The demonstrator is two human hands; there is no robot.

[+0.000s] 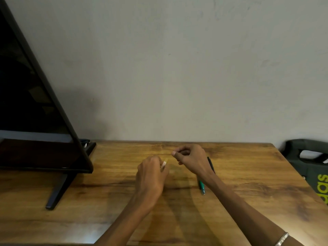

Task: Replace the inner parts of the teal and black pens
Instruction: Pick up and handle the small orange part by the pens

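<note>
The left hand pinches a thin pale tube. The right hand is curled, thumb to fingertips; what it holds is unclear. Under its wrist, on the tabletop, lie the teal pen and black pen.

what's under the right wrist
A teal pen and a black pen lie on the table there. The wrist covers their middles, so whether they touch is hidden.

teal pen: flat on table, tip nearest | black pen: lying just beyond it (partly hidden)
</note>
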